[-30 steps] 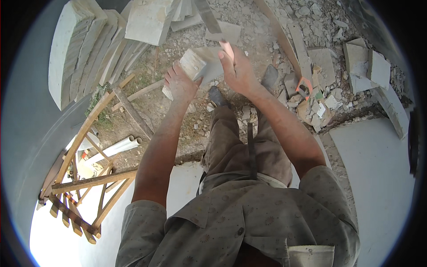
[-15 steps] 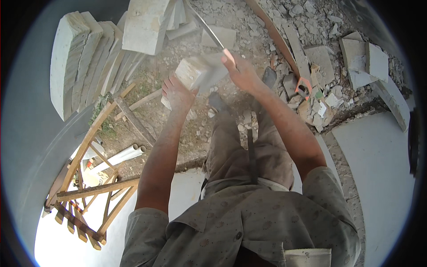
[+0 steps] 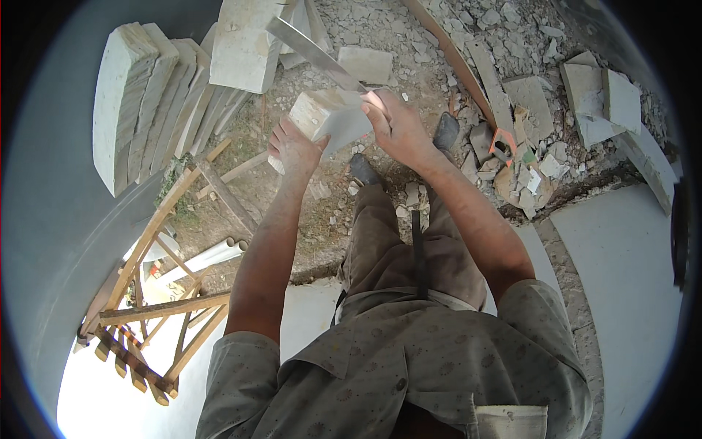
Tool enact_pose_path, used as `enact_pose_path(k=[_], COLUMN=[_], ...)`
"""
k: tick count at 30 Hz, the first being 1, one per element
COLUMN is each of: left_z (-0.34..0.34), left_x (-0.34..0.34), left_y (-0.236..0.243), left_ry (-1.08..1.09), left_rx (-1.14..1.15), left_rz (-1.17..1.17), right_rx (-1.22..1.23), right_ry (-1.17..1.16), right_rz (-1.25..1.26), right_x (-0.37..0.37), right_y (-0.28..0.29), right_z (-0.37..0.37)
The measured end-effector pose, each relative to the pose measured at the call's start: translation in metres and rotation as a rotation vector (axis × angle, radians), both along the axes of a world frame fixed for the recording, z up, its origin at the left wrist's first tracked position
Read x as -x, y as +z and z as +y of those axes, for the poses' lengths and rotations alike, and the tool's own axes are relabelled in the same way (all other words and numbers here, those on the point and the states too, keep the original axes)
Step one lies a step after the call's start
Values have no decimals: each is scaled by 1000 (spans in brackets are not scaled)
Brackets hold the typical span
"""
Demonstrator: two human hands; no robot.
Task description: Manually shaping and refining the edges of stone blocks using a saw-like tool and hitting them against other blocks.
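Note:
My left hand point(image 3: 295, 148) grips the near left side of a pale stone block point(image 3: 342, 130), its thumb along the top edge. The block is tilted, with a rough, chipped end facing up and left. In my right hand point(image 3: 401, 134), closed round a pinkish handle point(image 3: 376, 98), is a long, broad metal blade like a machete point(image 3: 314, 55). The blade slants up and left past the block's far edge. I cannot tell whether it touches the stone. Both my feet stand in the rubble beyond the hands.
Pale slabs point(image 3: 121, 110) lean in a row on the grey wall at left, with another slab point(image 3: 243, 47) at the far end. A wooden frame point(image 3: 164, 311) and white pipes point(image 3: 201, 261) lie nearer left. Broken stone point(image 3: 512, 44), a plank point(image 3: 461, 66) and an orange handle point(image 3: 503, 145) lie at right.
The blade has swung down and left and now shows its broad side. My right hand has shifted slightly right and down. My left hand keeps its hold on the stone block.

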State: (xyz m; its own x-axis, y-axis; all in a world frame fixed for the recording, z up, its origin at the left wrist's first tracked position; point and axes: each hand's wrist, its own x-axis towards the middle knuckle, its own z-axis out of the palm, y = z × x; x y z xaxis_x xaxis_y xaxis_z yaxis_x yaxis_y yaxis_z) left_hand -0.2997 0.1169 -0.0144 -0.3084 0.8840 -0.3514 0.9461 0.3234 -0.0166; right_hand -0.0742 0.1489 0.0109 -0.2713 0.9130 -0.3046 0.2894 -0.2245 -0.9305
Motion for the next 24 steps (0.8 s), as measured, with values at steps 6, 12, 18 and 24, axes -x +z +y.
enact_pose_path(k=[6, 12, 18, 24], left_z=[21, 39, 46, 47], left_x=[13, 25, 24, 17], left_y=[-4, -12, -9, -2], left_ry=[-2, -9, 19, 18], left_rx=[-4, 46, 100, 45], left_rz=[-46, -86, -92, -80], right_rx=[-106, -183, -180, -100], right_ry=[113, -170, -36, 123], right_rz=[-46, 187, 171, 91], right_x=[16, 20, 19, 22], right_y=[-16, -38, -42, -44], right_z=[4, 19, 33, 34])
